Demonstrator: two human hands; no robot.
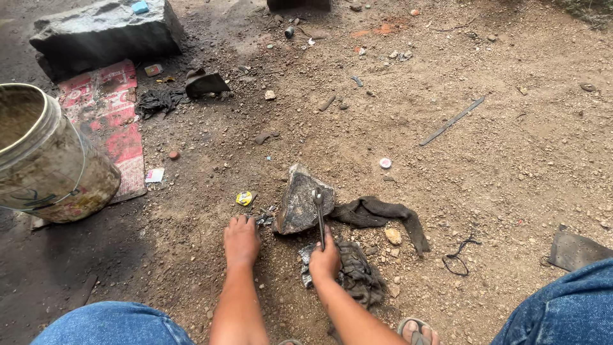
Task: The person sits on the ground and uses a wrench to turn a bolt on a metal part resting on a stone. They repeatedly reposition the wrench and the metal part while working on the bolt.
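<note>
1. Right hand (325, 260) is clamped on a wrench (318, 214), its head resting on top of the rock (300, 204) at 12 o'clock from that hand.
2. Left hand (241, 240) lies flat on the dirt, fingers spread, holding nothing, just at 9 o'clock of the rock.
3. Small dark bits (264, 219) sit between left hand and rock; can't tell what they are.
4. Rags: one (377, 214) at 3 o'clock of the rock, another (357, 275) under the right wrist.
5. Progress-wise it looks early: wrench merely resting on the rock, nothing visibly fitted or loosened.
6. Bucket (51, 160) sits way off at 9 o'clock, untouched.
</note>
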